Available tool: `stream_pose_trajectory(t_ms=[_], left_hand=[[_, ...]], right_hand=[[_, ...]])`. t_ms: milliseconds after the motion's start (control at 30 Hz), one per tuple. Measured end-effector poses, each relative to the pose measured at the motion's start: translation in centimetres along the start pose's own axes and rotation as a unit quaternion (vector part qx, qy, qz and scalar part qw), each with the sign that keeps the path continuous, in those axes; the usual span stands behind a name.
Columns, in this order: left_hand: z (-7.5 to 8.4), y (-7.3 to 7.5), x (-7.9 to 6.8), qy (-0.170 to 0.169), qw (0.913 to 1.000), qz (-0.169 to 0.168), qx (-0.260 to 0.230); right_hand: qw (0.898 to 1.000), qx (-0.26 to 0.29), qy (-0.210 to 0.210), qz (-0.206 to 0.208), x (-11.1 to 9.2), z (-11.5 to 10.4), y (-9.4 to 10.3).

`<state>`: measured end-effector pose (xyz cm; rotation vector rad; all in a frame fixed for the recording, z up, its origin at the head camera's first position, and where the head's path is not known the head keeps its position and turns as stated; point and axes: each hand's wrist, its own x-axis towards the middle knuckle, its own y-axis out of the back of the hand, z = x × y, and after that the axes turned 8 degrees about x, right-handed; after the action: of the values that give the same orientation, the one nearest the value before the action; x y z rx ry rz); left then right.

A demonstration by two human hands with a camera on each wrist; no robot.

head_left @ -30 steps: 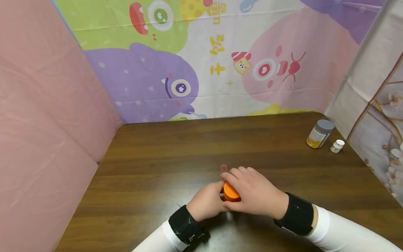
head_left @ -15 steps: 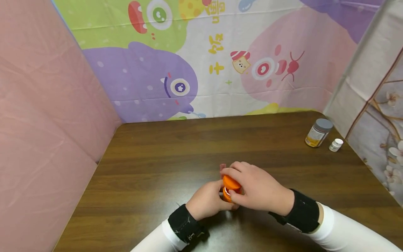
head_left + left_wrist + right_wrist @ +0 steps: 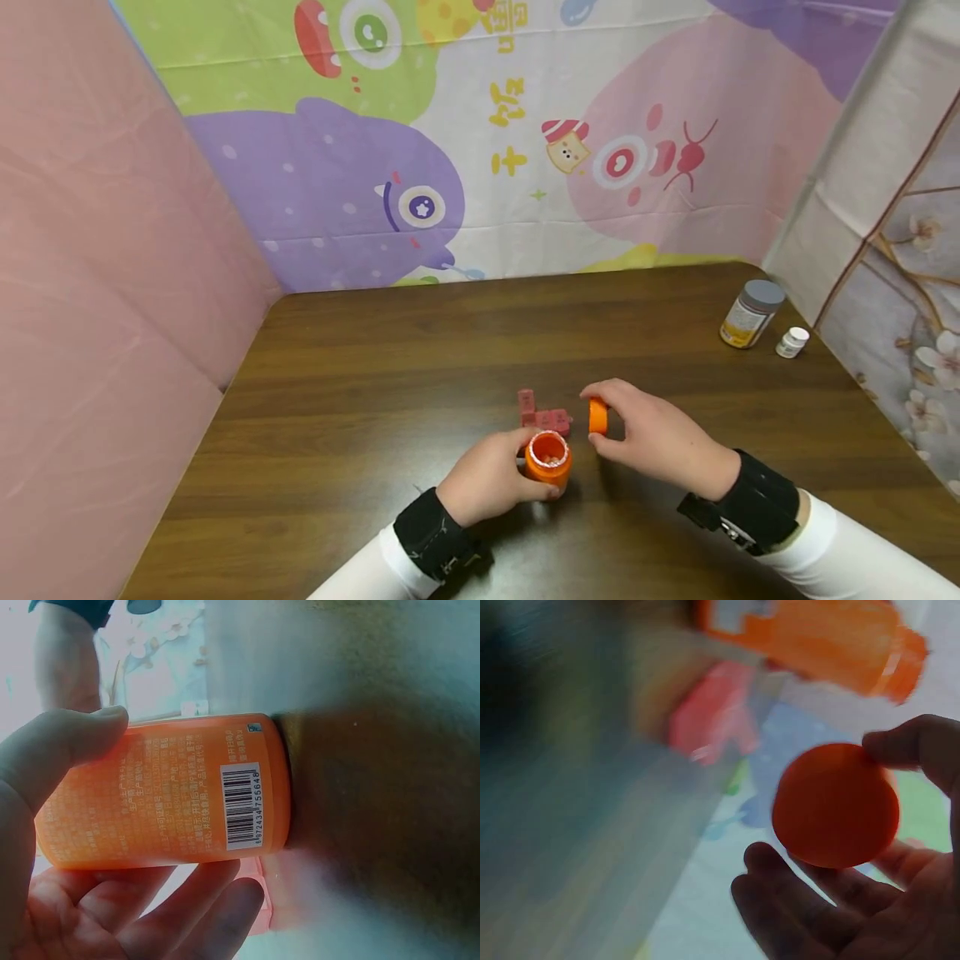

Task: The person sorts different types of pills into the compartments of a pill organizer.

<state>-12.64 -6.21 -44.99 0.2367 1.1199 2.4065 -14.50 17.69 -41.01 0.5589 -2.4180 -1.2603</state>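
My left hand (image 3: 487, 477) grips an orange bottle (image 3: 549, 477) around its side, near the table's middle. The bottle's mouth is uncovered, and small pale pieces show inside. In the left wrist view the bottle (image 3: 172, 795) carries printed text and a barcode. My right hand (image 3: 660, 433) pinches the round orange cap (image 3: 597, 416) between thumb and fingers, to the right of the bottle and apart from it. Just behind the bottle lies a red pill organizer (image 3: 546, 419) of several small sections, partly hidden by the bottle.
At the far right of the wooden table (image 3: 375, 358) stand a jar (image 3: 752, 314) with a grey lid and a small white bottle (image 3: 792, 342). A patterned cloth (image 3: 510, 200) hangs along the back edge, and a pink one (image 3: 112, 292) along the left.
My right hand has lifted the cap off the bottle and moved right with it. The bottle's mouth and more of the red organizer now show. My left hand keeps its grip on the bottle.
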Motion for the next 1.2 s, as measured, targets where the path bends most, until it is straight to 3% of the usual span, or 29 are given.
stream_pose_trajectory(t_ms=[167, 267, 533, 800, 1200], left_hand=[[-0.1, 0.0, -0.1, -0.001, 1.0000, 0.003, 0.008], [-0.1, 0.0, -0.1, -0.002, 0.9999, 0.007, 0.014], [-0.1, -0.1, 0.0, -0.007, 0.9998, 0.014, 0.013], [0.1, -0.1, -0.1, -0.004, 0.9998, 0.019, 0.009], [0.2, -0.2, -0.8, 0.019, 0.9993, 0.024, 0.020]], right_hand=[[0.997, -0.035, -0.065, -0.019, -0.2, 2.2, -0.5], [0.995, -0.052, -0.083, -0.024, -0.3, 3.2, -0.9], [0.993, -0.081, -0.073, -0.036, -0.7, 4.4, -2.3], [0.991, -0.089, -0.090, -0.044, -0.7, 4.6, -2.6], [0.993, -0.066, -0.091, 0.024, -1.4, 4.1, -3.0]])
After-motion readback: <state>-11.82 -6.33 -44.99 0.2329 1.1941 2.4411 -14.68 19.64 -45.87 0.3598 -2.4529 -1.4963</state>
